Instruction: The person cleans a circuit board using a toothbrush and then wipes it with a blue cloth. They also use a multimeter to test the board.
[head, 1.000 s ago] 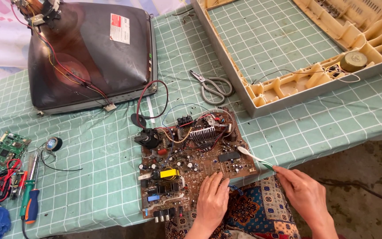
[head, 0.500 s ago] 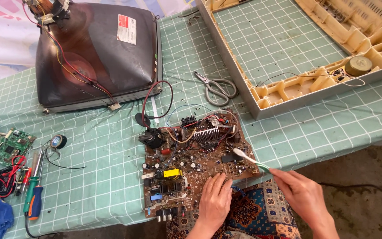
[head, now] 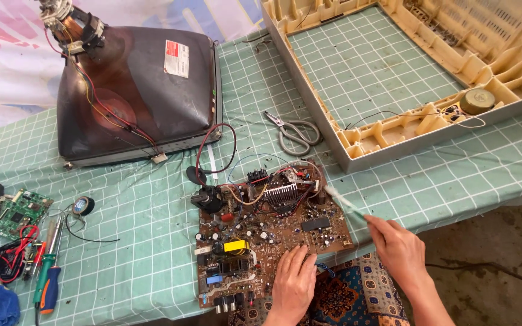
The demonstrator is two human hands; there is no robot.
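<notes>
While left hand (head: pixel 293 284) lies flat on circuit board (head: pixel 267 232) near table edge — right hand (head: pixel 399 247) pinches brush (head: pixel 344 202).

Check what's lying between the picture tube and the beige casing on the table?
Head view: a pair of grey-handled scissors lies on the green checked cloth between the picture tube and the beige casing; otherwise just cloth.

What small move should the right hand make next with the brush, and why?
Probably sweep the brush inward across the board. The right hand holds it with the bristles at the board's right edge, and the left hand presses the board's near edge, steadying it.
</notes>
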